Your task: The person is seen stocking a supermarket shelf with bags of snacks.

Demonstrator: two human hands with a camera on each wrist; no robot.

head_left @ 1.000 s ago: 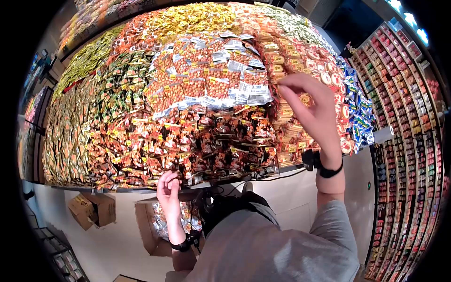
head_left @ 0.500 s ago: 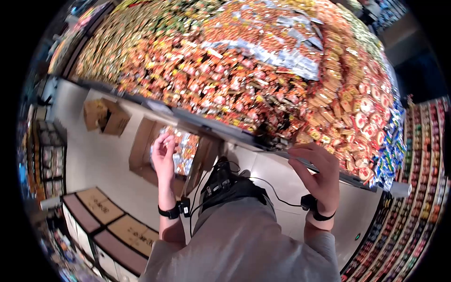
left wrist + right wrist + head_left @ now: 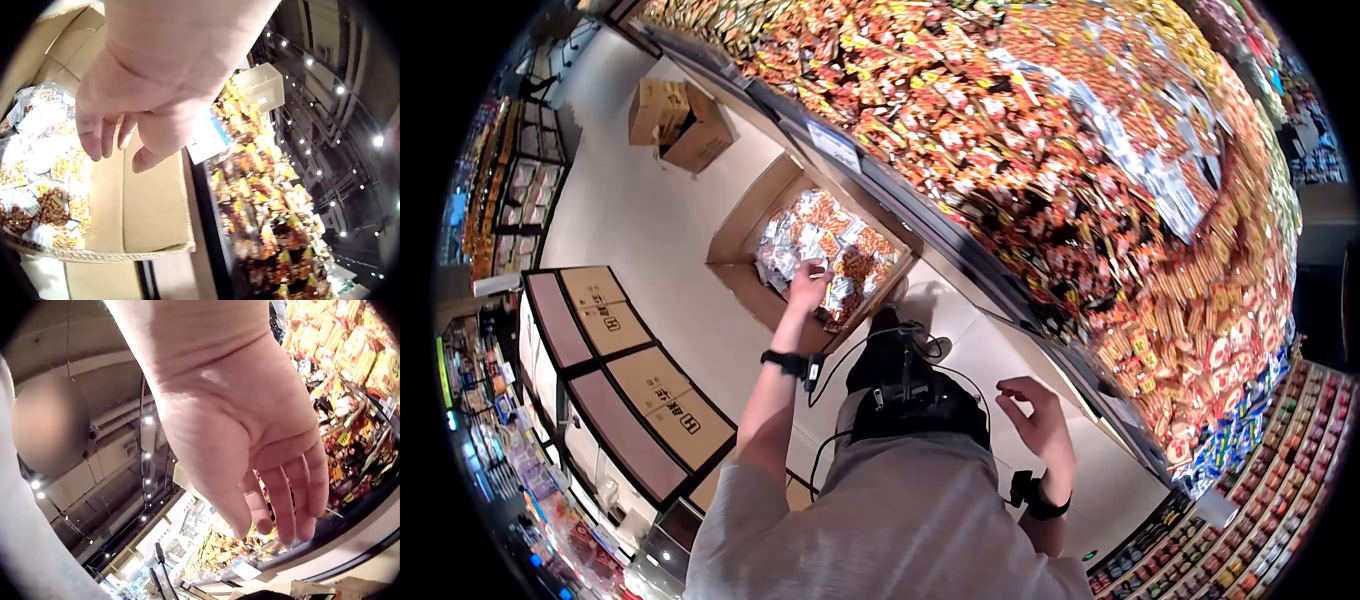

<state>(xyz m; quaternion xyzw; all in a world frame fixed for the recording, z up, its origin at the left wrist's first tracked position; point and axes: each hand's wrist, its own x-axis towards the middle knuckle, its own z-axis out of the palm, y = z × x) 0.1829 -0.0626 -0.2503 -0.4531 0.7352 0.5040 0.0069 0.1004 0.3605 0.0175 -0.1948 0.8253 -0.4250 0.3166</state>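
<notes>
My left hand reaches over an open cardboard box on the floor, its fingers loosely bent. Inside the box lie clear and silver snack packets filled with round brown pieces, perhaps nuts. In the left wrist view those packets appear left of and below the fingertips, with nothing between fingers and thumb. Down by the body's right side hangs my right hand, away from the display. The right wrist view shows its palm and relaxed fingers, holding nothing.
A long display heaped with small wrapped snacks runs diagonally, its dark edge beside the box. Another open carton stands on the floor. Boxed stacks are at left, shelves at right. A cable loops near the legs.
The view has turned down and left towards the box. My left hand has reached forward over the packets. My right hand has come away from the snack heap to the body's side.
</notes>
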